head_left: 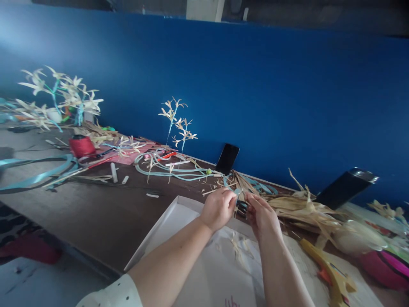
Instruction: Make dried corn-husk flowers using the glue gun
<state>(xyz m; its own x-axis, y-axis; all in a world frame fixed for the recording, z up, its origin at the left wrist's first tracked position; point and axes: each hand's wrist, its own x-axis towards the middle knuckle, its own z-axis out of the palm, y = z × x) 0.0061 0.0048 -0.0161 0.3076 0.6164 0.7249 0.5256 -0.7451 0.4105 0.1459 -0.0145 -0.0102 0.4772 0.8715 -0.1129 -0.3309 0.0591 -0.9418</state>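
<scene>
Reading my head feed from left to right, with the hands as the clock's centre, I find a cluster of pale flowers (74, 94) on blue stems at ten o'clock. Blue ribbon (47, 172) trails at nine o'clock, and a red spool (82, 146) sits just above that line. Coming inward, loops of pale blue cord (188, 176) lie between nine and ten o'clock, with two smaller flower sprigs (171, 115) standing behind them against the blue wall (287, 98).

The left hand (219, 209) reaches up over a shallow white box (166, 226) that spreads toward seven o'clock. I see its fingers curled in and pinching a small pale blue piece (237, 192), which sits at their tips, toward two o'clock from the knuckles and in the gap facing the other hand. A dark phone (227, 158) leans at twelve o'clock.

Just right of that piece, the right hand (263, 215) has thumb and fingertips drawn close together, pointing to eleven o'clock; blur keeps me from telling whether they grip it too. Dried husks (287, 204) heap up at three o'clock, and a yellow tool (332, 273) lies at four, on pale paper.
</scene>
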